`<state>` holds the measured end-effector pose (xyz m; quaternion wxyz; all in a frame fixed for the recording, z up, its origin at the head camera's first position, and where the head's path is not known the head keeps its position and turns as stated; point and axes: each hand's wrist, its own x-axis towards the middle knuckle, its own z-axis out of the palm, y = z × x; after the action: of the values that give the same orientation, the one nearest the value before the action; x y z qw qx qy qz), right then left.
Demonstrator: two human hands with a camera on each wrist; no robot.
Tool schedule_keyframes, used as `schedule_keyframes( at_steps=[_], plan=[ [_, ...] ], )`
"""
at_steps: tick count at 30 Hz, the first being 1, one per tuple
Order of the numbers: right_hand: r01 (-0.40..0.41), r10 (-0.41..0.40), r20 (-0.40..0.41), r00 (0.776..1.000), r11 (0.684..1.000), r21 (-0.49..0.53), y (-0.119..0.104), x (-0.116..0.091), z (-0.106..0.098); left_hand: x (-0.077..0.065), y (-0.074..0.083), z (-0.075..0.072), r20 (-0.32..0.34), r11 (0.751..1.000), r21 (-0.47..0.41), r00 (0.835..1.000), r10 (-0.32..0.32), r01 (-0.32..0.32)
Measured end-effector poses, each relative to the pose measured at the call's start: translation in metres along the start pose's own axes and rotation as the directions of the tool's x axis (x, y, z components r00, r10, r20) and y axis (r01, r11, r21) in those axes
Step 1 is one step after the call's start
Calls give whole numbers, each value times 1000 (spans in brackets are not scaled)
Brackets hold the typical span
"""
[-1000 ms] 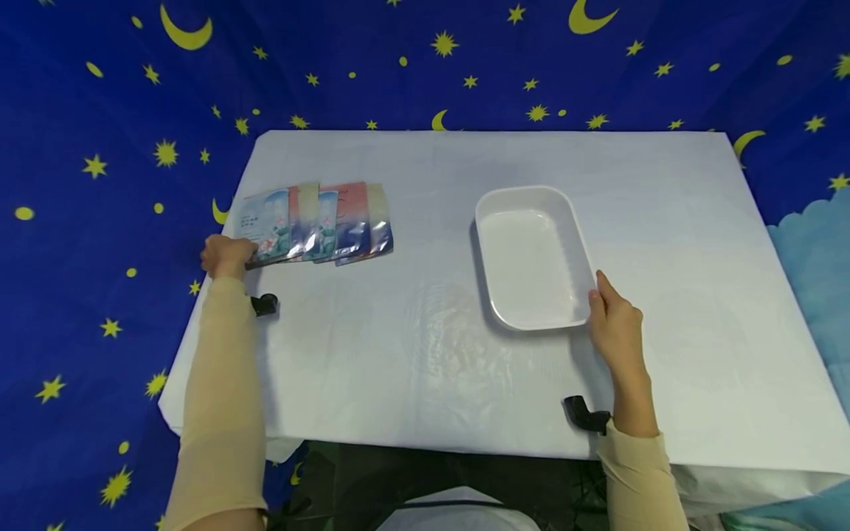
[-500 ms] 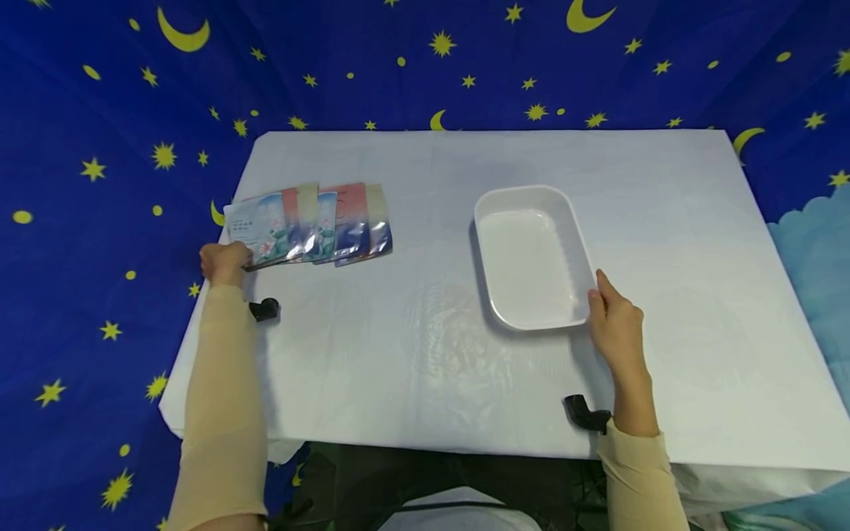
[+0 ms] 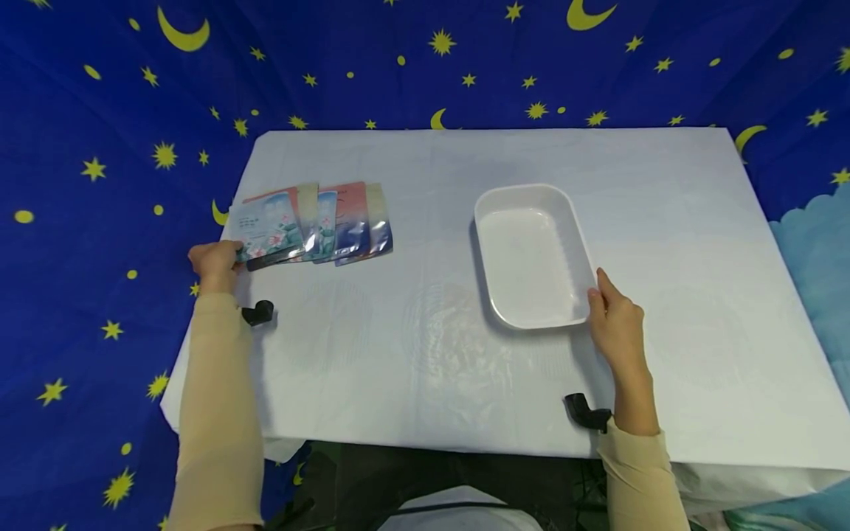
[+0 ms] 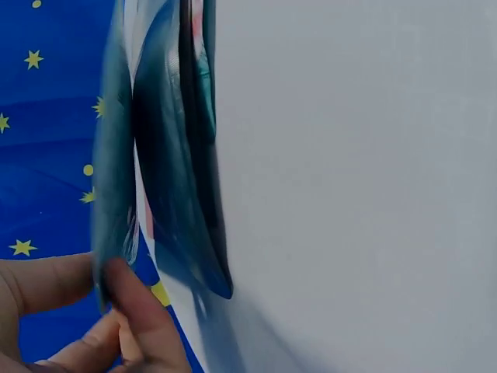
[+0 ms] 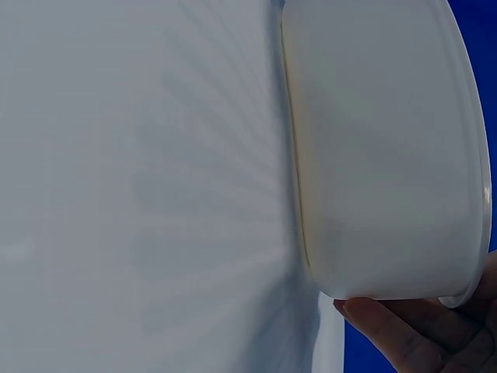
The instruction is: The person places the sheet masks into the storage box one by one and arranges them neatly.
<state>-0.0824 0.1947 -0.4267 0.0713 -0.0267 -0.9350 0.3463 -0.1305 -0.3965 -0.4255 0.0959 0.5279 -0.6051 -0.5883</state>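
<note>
A fan of flat foil sachets (image 3: 319, 221) lies on the white-covered counter (image 3: 425, 354), at about ten o'clock from its middle. The nearest sachet (image 3: 265, 227), printed with pink flowers, is pinched at its near corner between thumb and fingers of the left hand (image 3: 214, 262); in the left wrist view that sachet (image 4: 112, 155) is seen lifted edge-on away from the others, with the fingertips (image 4: 128, 299) closed on its lower edge.

At about two o'clock from the counter's middle a white rectangular tray (image 3: 531, 254) stands with nothing in it. Its near right corner is touched by the right hand (image 3: 616, 324), thumb against the rim; in the right wrist view a fingertip (image 5: 380, 330) rests under the tray's (image 5: 388, 155) outer wall. No closed grip on it can be made out.

The step in hand is judged to be the peeling of one sachet off the fan. A clean lift, leaving the other sachets undisturbed, is what would next be called for, with the tray steadied.
</note>
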Motion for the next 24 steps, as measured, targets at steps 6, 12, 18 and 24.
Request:
schedule_keyframes(
  at_steps=[6,12,18,24],
  plan=[
    [17,-17,-11,1000,1000,5,1,-1,0,-9,3,4,-1,1000,-26,1000,-11,11],
    [10,-10,-7,1000,1000,-8,1,0,-1,34,-26,11,35,974,11,974,224,-225],
    [24,-24,-7,1000,1000,7,1,-1,-2,45,-34,21,68,942,-71,940,334,-329],
    [24,-24,9,1000,999,22,2,-1,-4,7,-16,48,176,860,-220,849,499,-460]
  ],
)
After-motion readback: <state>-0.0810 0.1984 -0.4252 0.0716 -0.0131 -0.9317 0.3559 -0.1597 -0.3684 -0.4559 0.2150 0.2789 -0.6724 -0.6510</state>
